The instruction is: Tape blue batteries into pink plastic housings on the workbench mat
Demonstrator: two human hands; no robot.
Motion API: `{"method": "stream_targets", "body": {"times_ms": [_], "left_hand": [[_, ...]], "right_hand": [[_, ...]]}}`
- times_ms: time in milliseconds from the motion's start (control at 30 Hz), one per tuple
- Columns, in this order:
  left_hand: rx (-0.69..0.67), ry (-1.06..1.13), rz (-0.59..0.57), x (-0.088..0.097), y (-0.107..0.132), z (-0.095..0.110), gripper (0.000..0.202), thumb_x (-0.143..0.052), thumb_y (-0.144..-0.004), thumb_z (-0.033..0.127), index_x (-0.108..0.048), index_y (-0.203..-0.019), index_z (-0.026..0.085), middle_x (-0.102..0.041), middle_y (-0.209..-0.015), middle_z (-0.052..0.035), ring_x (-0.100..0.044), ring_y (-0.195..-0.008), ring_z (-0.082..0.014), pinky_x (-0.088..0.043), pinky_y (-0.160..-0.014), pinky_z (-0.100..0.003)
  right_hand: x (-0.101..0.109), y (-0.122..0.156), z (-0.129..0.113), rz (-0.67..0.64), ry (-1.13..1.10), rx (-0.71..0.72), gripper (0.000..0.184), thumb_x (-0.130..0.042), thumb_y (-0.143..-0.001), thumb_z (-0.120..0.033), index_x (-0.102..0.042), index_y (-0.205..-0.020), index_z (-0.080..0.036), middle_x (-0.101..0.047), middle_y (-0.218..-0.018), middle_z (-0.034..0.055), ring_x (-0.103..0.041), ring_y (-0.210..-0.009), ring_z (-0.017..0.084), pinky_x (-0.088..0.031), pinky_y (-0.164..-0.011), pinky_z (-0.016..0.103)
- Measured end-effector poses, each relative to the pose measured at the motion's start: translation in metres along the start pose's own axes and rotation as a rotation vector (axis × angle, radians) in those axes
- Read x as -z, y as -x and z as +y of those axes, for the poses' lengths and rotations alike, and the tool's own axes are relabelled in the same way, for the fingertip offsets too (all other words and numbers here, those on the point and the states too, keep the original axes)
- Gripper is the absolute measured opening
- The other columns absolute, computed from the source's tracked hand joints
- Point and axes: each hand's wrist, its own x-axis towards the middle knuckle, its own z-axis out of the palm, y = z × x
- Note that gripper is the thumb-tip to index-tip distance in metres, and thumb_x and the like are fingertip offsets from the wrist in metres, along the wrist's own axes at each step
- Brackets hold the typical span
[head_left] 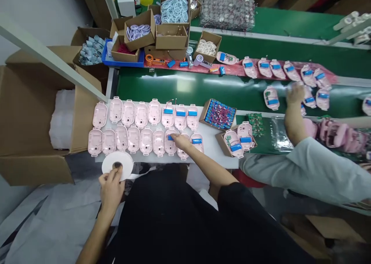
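My left hand (111,187) grips a large roll of white tape (125,164) at the table's front edge, fingers at its core, with a loose strip trailing to the right. My right hand (181,141) is closed on a blue battery (169,137) and holds it in a pink plastic shell (170,148) of the front row. Two rows of open pink shells (146,140) lie on the white board (213,150). Toward the right end, several of them, such as one in the back row (192,121), hold blue batteries. My right hand partly covers a neighbouring shell.
A box of wired blue batteries (218,114) stands right of the rows, near a box topped with two fitted shells (234,142). Green circuit boards (255,125) lie beyond. A co-worker's arm (294,121) reaches over the green conveyor (174,82). At left stands a large carton (34,121).
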Motion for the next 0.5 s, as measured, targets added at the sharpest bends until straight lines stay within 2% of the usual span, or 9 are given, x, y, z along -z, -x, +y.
{"method": "stream_targets", "body": {"times_ms": [133, 267, 400, 500], "left_hand": [[-0.021, 0.029, 0.008, -0.012, 0.004, -0.012, 0.045, -0.06, -0.09, 0.023, -0.07, -0.134, 0.017, -0.072, -0.119, -0.0148, -0.049, -0.104, -0.0314, -0.04, -0.093, -0.045], [-0.083, 0.065, 0.04, -0.021, 0.005, -0.011, 0.044, -0.061, -0.09, 0.021, -0.07, -0.133, 0.017, -0.073, -0.119, -0.015, -0.049, -0.101, -0.0312, -0.042, -0.09, -0.045], [-0.135, 0.096, 0.082, -0.032, -0.007, 0.014, 0.044, -0.064, -0.088, 0.021, -0.07, -0.131, 0.017, -0.074, -0.118, -0.0162, -0.053, -0.105, -0.0322, -0.043, -0.095, -0.047], [-0.189, 0.127, 0.166, -0.038, -0.029, 0.047, 0.045, -0.066, -0.09, 0.025, -0.067, -0.133, 0.016, -0.074, -0.117, -0.0172, -0.056, -0.113, -0.0339, -0.042, -0.104, -0.051]], "right_hand": [[-0.011, -0.011, -0.013, -0.007, 0.035, -0.033, 0.068, -0.043, -0.092, 0.005, -0.049, -0.156, -0.014, -0.054, -0.158, 0.0198, -0.062, -0.135, 0.029, -0.052, -0.108, 0.039], [-0.017, -0.019, -0.023, -0.02, 0.032, -0.036, 0.065, -0.037, -0.096, 0.004, -0.045, -0.16, -0.009, -0.046, -0.163, 0.0232, -0.05, -0.148, 0.03, -0.05, -0.113, 0.042], [-0.01, -0.019, -0.03, -0.014, 0.028, -0.024, 0.063, -0.035, -0.098, 0.003, -0.044, -0.159, -0.007, -0.046, -0.163, 0.0233, -0.042, -0.154, 0.028, -0.047, -0.117, 0.043], [0.007, -0.001, -0.033, 0.073, -0.071, -0.053, 0.057, -0.048, -0.097, -0.003, -0.051, -0.154, -0.007, -0.05, -0.159, 0.0253, -0.04, -0.154, 0.031, -0.034, -0.126, 0.05]]}}
